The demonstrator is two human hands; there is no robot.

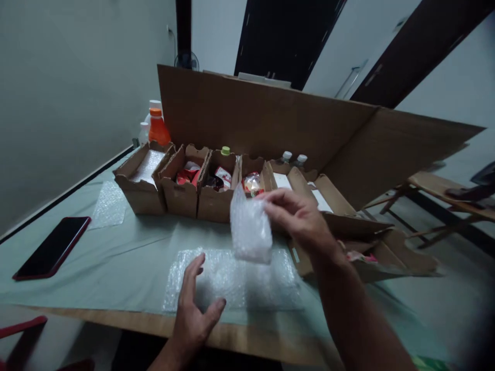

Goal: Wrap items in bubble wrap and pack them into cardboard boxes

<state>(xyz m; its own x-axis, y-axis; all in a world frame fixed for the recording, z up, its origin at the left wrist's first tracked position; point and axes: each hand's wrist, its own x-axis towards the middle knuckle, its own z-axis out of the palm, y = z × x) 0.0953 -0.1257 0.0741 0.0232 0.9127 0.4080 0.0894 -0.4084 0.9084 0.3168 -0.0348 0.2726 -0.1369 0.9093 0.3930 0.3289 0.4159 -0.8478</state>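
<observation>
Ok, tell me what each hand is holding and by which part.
The right hand pinches a small bubble wrap piece by its upper right edge. The left hand holds nothing; its fingers touch the bubble wrap sheet lying flat on the table.

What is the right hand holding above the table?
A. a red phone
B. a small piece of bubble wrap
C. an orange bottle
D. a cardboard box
B: the right hand pinches a small piece of bubble wrap, lifted above the bubble wrap sheet on the table.
</observation>
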